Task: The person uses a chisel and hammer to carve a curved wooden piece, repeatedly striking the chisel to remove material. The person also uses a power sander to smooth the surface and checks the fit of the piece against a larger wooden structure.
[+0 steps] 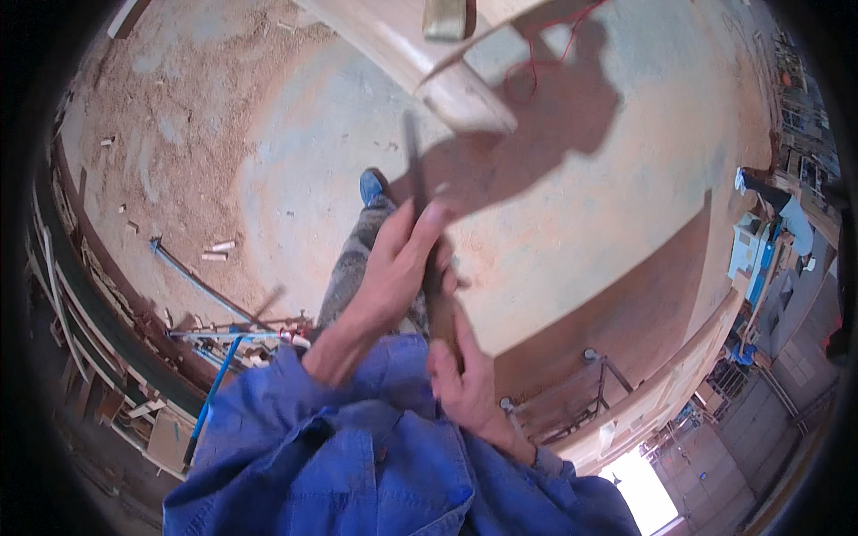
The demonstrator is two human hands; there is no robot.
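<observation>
My left hand (393,259) and my right hand (466,380) are both wrapped round one long, narrow hand tool (414,156) in front of my body. Its thin dark blade points away from me, beyond my left hand. The brownish rear part runs down into my right hand, nearer to me. Motion blur leaves it unclear whether this is a chisel or a file. Past the tool's tip, apart from it, is the rounded end of a pale wooden beam (460,96). A small wooden block (444,20) rests on the wood at the top.
A red cord (536,64) loops beside the beam. Sawdust and wood scraps (219,250) litter the floor at left. Blue-barred clamps (217,389) stand by my left side. At right are a metal frame (594,397) and, farther off, another person (793,219).
</observation>
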